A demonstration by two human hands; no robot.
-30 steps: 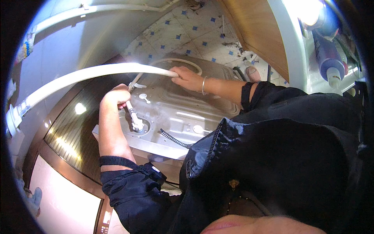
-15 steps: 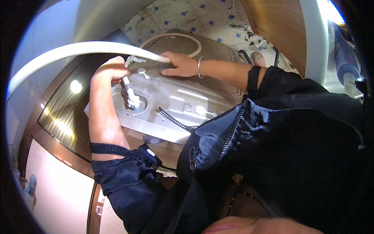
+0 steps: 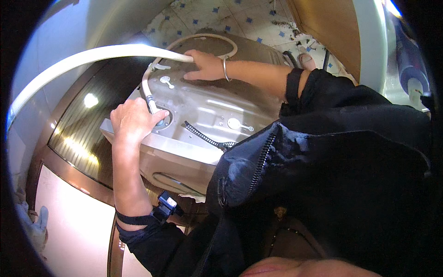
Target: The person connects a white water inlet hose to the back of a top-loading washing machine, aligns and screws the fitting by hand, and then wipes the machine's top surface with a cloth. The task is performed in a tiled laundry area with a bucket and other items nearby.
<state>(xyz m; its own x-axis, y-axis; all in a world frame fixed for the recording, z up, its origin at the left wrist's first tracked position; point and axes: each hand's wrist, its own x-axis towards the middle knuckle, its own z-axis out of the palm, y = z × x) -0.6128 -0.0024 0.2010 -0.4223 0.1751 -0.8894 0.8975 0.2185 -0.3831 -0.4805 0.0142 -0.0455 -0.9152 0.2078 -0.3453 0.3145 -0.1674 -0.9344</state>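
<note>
Two hands, left [image 3: 134, 121] apparently gripping one hose [image 3: 148, 94], right [image 3: 205, 66] on panel [image 3: 207, 108]

1. A blue and white tube-shaped package [image 3: 412, 69] is standing at the far right edge, upright and partly cut off by the dark rim.
2. No labels, signs or screens are showing clearly anywhere else.

Two hands [image 3: 134, 121] [image 3: 205, 66], one hose [image 3: 92, 57], one appliance panel [image 3: 212, 108], one bracelet [image 3: 225, 69].
</note>
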